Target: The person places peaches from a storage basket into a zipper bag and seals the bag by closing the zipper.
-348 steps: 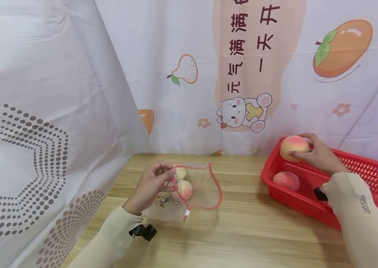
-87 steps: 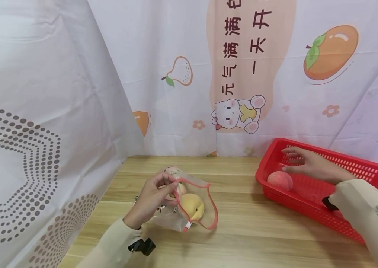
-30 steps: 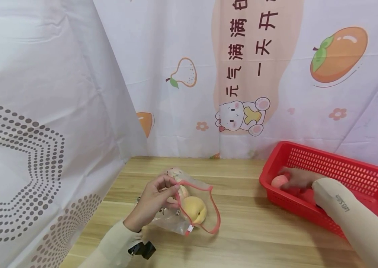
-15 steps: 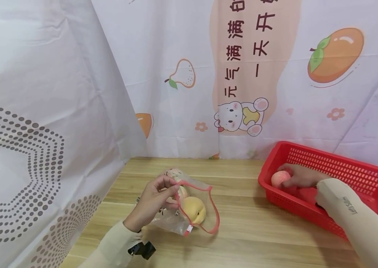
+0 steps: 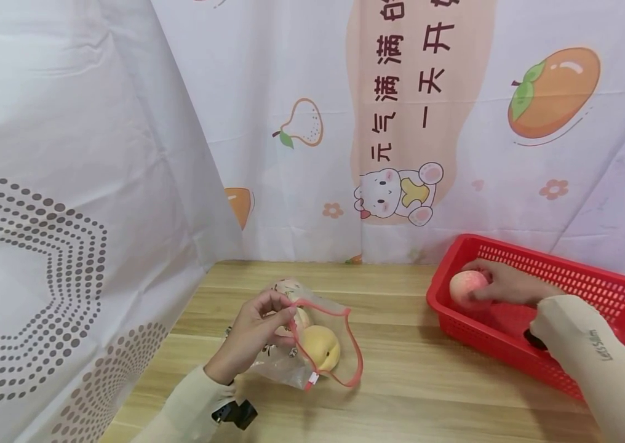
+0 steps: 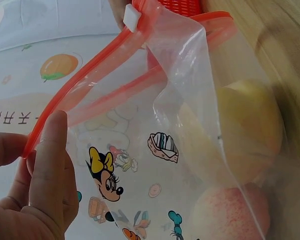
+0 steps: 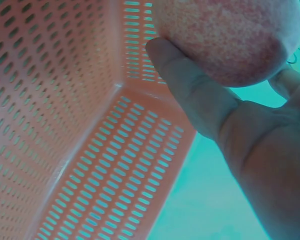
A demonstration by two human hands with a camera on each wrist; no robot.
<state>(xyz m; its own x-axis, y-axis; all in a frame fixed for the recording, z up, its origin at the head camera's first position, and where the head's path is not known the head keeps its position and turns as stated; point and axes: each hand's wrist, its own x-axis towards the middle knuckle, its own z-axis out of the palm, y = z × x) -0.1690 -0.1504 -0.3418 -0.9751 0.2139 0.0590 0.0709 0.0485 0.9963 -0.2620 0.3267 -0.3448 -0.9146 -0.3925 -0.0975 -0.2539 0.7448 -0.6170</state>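
Note:
My left hand pinches the red zipper edge of a clear zip bag, which has cartoon prints and a white slider. The bag's mouth gapes toward the right. Inside it lie a yellow peach and a pinkish peach, with more fruit partly hidden behind the hand. At the right, my right hand grips a pink peach between thumb and fingers. That peach is raised within the left end of a red plastic basket; the right wrist view shows it above the slotted basket wall.
A wooden table carries both bag and basket, with a stretch of bare wood between them. Behind stands a printed fabric backdrop, and a dotted white cloth hangs along the left.
My right hand has reached into the basket, taken hold of the pink peach and lifted it slightly. The left hand and bag stay put over the last second; the yellow peach joined the bag earlier.

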